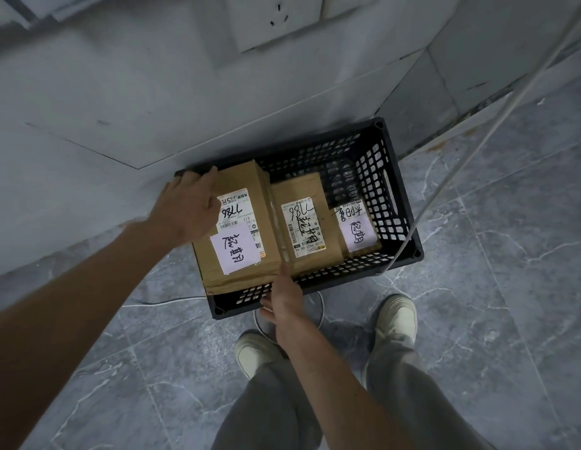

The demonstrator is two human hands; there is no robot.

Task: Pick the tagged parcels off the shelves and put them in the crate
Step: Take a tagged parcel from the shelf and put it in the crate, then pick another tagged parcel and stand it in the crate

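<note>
I have both bare arms stretched forward and down, my left hand (pixel 188 206) palm-down with fingers nearly straight, my right hand (pixel 282 303) nearer me, one digit pointing forward, the rest curled.

In the crate (pixel 390 203) on the floor (pixel 484 313) we see the big parcel (pixel 250 203) at the left, the middle parcel (pixel 307 193) beside it, the small parcel (pixel 355 230) right.

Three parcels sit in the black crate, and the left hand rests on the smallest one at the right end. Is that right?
Not quite. The head view shows the left hand resting on the largest parcel, at the left end of the black crate. Three parcels do sit in it.
</note>
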